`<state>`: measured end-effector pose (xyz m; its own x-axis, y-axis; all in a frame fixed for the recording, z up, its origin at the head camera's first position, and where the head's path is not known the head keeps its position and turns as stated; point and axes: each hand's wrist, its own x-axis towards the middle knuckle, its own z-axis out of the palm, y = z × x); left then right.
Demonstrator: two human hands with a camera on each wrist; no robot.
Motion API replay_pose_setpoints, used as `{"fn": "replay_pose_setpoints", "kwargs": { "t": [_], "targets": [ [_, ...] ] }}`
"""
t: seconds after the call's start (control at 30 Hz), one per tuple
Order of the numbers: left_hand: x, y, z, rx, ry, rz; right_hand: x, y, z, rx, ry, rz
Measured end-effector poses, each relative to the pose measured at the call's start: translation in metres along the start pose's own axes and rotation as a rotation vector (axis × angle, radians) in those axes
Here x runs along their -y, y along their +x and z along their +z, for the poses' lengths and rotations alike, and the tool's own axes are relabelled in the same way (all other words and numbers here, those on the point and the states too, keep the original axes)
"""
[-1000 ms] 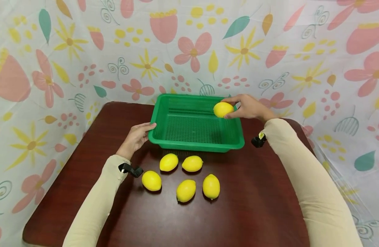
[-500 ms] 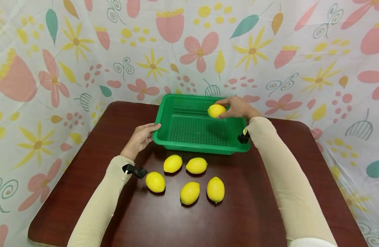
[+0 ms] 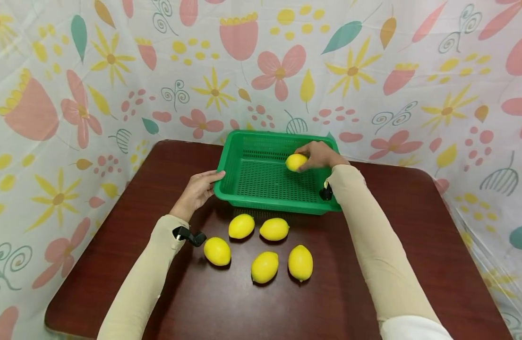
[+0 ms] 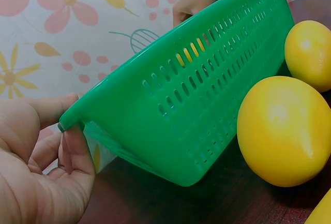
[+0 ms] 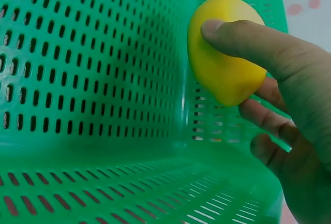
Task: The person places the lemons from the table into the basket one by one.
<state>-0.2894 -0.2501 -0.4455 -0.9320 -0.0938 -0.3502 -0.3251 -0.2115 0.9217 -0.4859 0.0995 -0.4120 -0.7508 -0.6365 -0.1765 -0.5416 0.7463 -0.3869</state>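
My right hand point(image 3: 321, 155) holds a lemon point(image 3: 296, 162) between thumb and fingers, inside the far right part of a green plastic basket point(image 3: 278, 204). In the right wrist view the thumb lies across the held lemon point(image 5: 225, 74), close to the slotted basket wall point(image 5: 93, 53). At the basket's left end, my left hand point(image 3: 198, 190) pinches the rim, thumb on top and fingers beneath, as the left hand point(image 4: 46, 157) shows in its wrist view. Several lemons lie on the table in front of the basket, among them one lemon point(image 3: 242, 226) near its front wall.
The dark brown table point(image 3: 350, 293) carries the basket and the loose lemons. A lemon point(image 3: 217, 251) lies close to the left wrist camera point(image 3: 192, 236). Behind the table hangs a white floral-printed cloth point(image 3: 243, 71).
My right hand has carried the lemon from over the basket's right rim leftward and down into it. The left hand keeps its hold on the rim. The head view has shifted slightly.
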Motion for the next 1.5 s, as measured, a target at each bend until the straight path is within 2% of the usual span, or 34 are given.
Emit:
{"fn": "replay_pose_setpoints", "kwargs": {
  "t": [0.4, 0.6, 0.77, 0.9, 1.0, 1.1, 1.23, 1.37, 1.5],
  "targets": [
    [0.0, 0.001, 0.001, 0.001, -0.024, -0.002, -0.001, 0.005, 0.01, 0.04, -0.095, 0.032],
    [0.001, 0.001, 0.002, -0.002, -0.04, 0.002, -0.002, 0.006, 0.011, 0.047, -0.1, 0.062],
    [0.002, 0.003, 0.003, 0.003, -0.036, 0.001, 0.001, 0.001, -0.002, 0.027, -0.083, 0.065],
    [0.001, 0.003, 0.002, 0.002, -0.028, 0.006, 0.012, -0.007, -0.024, -0.037, -0.067, -0.005],
    [0.002, 0.003, 0.001, -0.001, -0.035, 0.002, 0.023, -0.021, -0.039, -0.105, -0.04, -0.062],
    [0.004, 0.003, 0.002, -0.006, -0.041, -0.001, 0.035, -0.044, -0.051, -0.163, -0.018, -0.102],
    [0.004, 0.001, 0.002, -0.012, -0.039, -0.006, 0.05, -0.078, -0.058, -0.232, -0.017, -0.147],
    [0.003, 0.0, 0.002, -0.007, -0.033, 0.003, 0.065, -0.114, -0.052, -0.322, -0.045, -0.196],
    [0.004, -0.001, 0.001, -0.001, -0.043, 0.009, 0.075, -0.153, -0.032, -0.371, -0.055, -0.248]
  ]
}}
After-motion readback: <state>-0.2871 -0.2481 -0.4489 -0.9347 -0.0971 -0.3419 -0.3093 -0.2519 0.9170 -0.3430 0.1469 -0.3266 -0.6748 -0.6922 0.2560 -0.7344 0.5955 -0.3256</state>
